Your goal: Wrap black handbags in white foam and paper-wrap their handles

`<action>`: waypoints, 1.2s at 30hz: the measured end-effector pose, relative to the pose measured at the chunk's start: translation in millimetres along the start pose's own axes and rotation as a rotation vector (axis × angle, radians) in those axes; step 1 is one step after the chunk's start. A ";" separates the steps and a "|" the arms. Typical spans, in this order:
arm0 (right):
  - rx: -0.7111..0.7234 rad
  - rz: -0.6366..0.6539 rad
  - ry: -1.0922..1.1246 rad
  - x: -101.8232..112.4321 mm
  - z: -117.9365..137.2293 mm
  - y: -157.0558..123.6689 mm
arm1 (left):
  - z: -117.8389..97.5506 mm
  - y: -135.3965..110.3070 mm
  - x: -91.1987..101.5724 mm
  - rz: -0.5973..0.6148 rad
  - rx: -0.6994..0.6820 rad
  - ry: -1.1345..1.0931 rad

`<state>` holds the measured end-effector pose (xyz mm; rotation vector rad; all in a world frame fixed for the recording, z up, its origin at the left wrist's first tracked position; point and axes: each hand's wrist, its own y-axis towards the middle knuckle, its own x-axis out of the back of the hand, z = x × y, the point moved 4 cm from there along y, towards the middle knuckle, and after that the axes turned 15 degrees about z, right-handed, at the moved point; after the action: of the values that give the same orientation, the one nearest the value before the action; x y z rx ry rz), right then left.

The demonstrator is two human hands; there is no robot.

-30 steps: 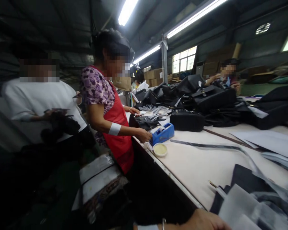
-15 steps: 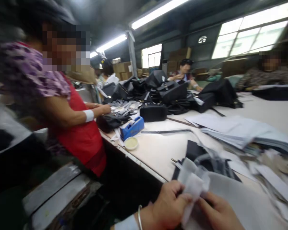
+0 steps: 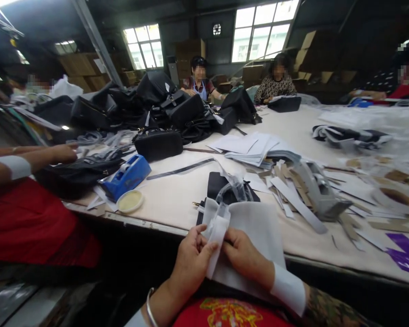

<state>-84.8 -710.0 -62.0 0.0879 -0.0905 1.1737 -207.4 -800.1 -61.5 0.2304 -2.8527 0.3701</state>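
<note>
My left hand (image 3: 192,254) pinches a folded white strip (image 3: 218,231) between thumb and fingers. From the other side my right hand (image 3: 247,256) grips the same strip's edge; some fingertips are hidden behind it. A white, soft-looking sheet (image 3: 262,227) spreads beneath my right hand and hangs over the table edge. Just beyond my hands lies a black bag (image 3: 216,185), partly covered, with clear plastic (image 3: 236,190) around what looks like its handle. A small metal end (image 3: 196,204) sticks out on its left.
A blue tape dispenser (image 3: 131,175) and round dish (image 3: 130,201) stand left, near a co-worker's hand (image 3: 63,153). Black bags (image 3: 160,143) are piled behind. Paper sheets (image 3: 252,144), a grey tape dispenser (image 3: 318,193) and scattered strips lie right. Other people sit across the table (image 3: 177,181).
The view has swung right and now looks lower, bringing the grey dispenser and my right forearm into sight. Both hands still hold the white strip.
</note>
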 end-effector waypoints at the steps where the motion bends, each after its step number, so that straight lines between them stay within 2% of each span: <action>1: 0.007 0.001 -0.018 0.1 -0.4 0.0 | -1.5 -1.0 -0.3 -0.004 0.009 0.039; 5: 0.030 0.033 -0.035 0.0 0.8 -0.4 | -9.2 -4.1 -2.9 0.016 -0.046 0.211; 8: 0.043 0.078 -0.009 0.0 4.0 -1.7 | -13.0 -3.1 -3.2 0.016 -0.076 0.239; 12: -0.008 0.120 0.016 -0.4 2.3 -3.8 | -14.9 2.8 -5.5 0.125 -0.029 0.031; 16: -0.189 0.181 0.053 -2.5 -9.0 -4.0 | -15.0 6.4 -7.5 0.235 0.050 -0.119; 19: -0.207 0.132 -0.169 1.4 -6.6 -1.8 | -13.0 9.0 -6.6 0.256 0.068 -0.076; 21: -0.235 0.083 -0.441 3.7 -0.8 -1.4 | -10.1 11.9 -6.3 0.254 0.066 -0.029; 23: -0.321 0.058 -0.721 4.5 4.9 -2.9 | -6.0 15.2 -6.7 0.245 0.058 0.003; 25: -0.387 0.077 -0.930 5.7 11.3 -5.7 | -0.8 18.0 -7.8 0.246 0.045 0.024; 27: -0.366 0.129 -1.016 11.8 19.3 -8.3 | 5.2 20.0 -8.6 0.255 0.029 0.040; 29: -0.306 0.127 -1.029 31.4 28.6 -10.8 | 11.2 20.9 -6.9 0.235 0.021 0.059; 31: -0.303 0.003 -1.062 69.7 36.4 -14.2 | 15.7 21.0 -3.6 0.195 0.026 0.083; 33: -0.433 -0.210 -1.152 121.7 38.1 -20.2 | 17.5 20.7 -1.0 0.166 0.030 0.105; 34: -0.563 -0.312 -1.209 149.1 35.3 -24.6 | 17.4 20.6 -0.6 0.163 0.029 0.112; 36: -0.704 -0.410 -1.250 194.4 25.2 -31.2 | 16.2 20.4 -0.7 0.162 0.024 0.120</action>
<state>18.0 -546.8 -14.9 0.1938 -1.4981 0.4773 -214.3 -784.9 -81.5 -0.0186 -2.7568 0.4344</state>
